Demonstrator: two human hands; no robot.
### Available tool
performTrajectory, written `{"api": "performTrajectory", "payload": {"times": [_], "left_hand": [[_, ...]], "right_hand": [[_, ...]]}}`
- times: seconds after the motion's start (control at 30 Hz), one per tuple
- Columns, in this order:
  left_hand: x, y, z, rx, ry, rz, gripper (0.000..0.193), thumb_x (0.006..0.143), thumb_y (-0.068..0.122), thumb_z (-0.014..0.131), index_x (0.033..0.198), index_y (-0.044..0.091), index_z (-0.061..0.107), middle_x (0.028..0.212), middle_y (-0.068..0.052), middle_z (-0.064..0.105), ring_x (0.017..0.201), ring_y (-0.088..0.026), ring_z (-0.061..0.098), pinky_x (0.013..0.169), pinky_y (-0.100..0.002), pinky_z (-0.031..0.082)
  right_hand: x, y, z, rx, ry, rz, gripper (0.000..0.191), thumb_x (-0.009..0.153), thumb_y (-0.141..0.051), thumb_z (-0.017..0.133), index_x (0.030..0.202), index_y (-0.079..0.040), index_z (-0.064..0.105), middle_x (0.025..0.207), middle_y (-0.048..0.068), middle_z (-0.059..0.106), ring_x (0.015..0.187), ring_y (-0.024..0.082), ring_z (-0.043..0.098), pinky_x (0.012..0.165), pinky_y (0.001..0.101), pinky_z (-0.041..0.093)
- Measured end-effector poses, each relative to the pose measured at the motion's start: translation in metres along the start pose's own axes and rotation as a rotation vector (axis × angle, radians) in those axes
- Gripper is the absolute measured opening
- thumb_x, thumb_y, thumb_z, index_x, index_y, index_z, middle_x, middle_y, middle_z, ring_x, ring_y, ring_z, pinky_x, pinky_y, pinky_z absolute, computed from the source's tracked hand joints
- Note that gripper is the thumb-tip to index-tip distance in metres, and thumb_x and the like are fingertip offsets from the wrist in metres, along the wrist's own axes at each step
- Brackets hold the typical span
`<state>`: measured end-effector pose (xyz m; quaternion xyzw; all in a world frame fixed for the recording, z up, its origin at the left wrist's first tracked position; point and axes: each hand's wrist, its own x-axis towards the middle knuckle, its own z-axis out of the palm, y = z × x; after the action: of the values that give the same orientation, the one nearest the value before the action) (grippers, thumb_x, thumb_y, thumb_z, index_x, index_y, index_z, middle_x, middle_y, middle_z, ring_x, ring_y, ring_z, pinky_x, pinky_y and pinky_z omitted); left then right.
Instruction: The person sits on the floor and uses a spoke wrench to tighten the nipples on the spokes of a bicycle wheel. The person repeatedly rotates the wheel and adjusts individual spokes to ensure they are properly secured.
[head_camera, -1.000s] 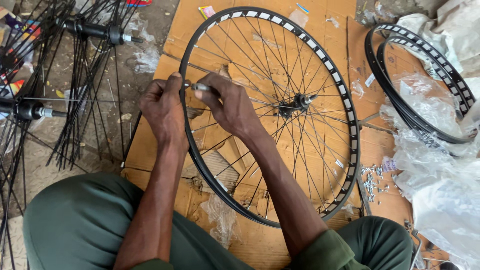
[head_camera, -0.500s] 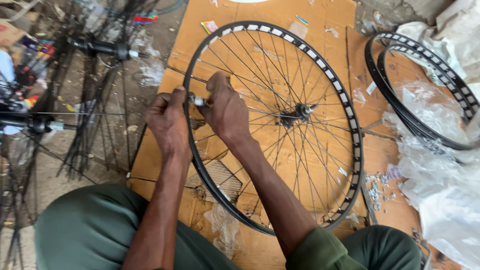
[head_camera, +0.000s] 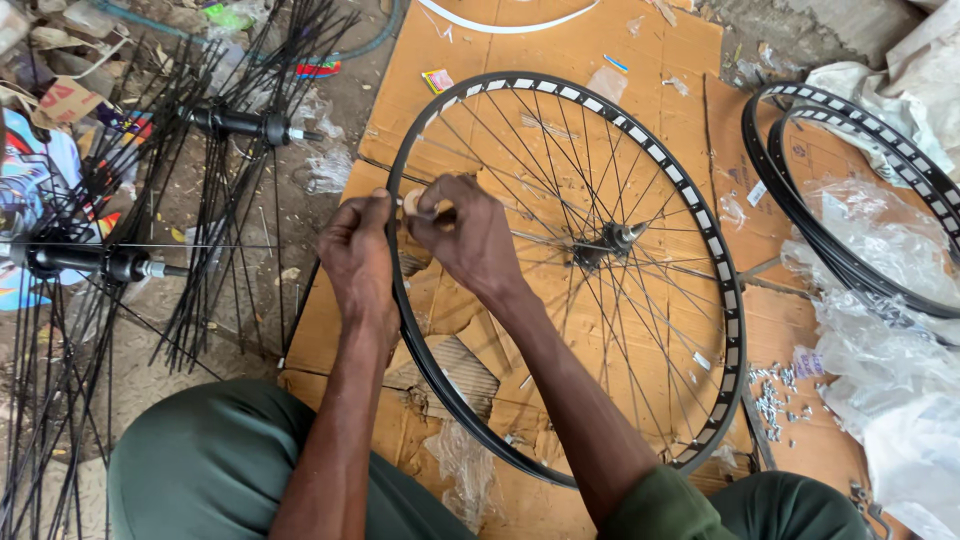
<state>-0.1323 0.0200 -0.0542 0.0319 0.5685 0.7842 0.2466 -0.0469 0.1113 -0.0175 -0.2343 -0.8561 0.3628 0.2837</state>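
Head view: spoked bicycle wheel (head_camera: 560, 270) lies flat on cardboard sheets (head_camera: 560, 60) on the ground, hub (head_camera: 612, 240) up, so the near rim is within reach. Left hand (head_camera: 358, 262) grips the rim's left edge, fingers pressed together around it, likely steadying. Right hand (head_camera: 470, 235) pinches a small pale part (head_camera: 412, 203) at the rim, probably a spoke nipple. Spare rims (head_camera: 850, 200) lie right; spoke-laden hubs (head_camera: 240, 125) left. Versus half a second ago: hands at the same rim spot, view shifted slightly.
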Motion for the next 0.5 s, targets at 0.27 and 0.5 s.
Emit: {"api": "performTrajectory", "payload": {"times": [0.27, 0.5], "left_hand": [[-0.017, -0.003, -0.001, 0.156, 0.019, 0.055, 0.027, 0.099, 0.022, 0.064, 0.118, 0.004, 0.072, 0.094, -0.002, 0.071, 0.081, -0.009, 0.060, 0.069, -0.028, 0.048], [-0.019, 0.004, 0.000, 0.218, -0.046, 0.210, 0.025, 0.098, 0.016, 0.071, 0.119, 0.002, 0.074, 0.099, -0.003, 0.072, 0.087, -0.009, 0.060, 0.076, -0.026, 0.048]], "right_hand": [[-0.008, -0.006, -0.024, -0.064, -0.035, -0.134, 0.036, 0.081, -0.007, 0.075, 0.116, -0.003, 0.068, 0.105, 0.016, 0.070, 0.090, 0.031, 0.075, 0.082, 0.0389, 0.058], [0.002, 0.013, -0.028, -0.145, -0.363, 0.009, 0.034, 0.101, -0.021, 0.066, 0.133, -0.008, 0.068, 0.098, 0.019, 0.073, 0.089, 0.034, 0.072, 0.080, 0.0417, 0.055]]}}
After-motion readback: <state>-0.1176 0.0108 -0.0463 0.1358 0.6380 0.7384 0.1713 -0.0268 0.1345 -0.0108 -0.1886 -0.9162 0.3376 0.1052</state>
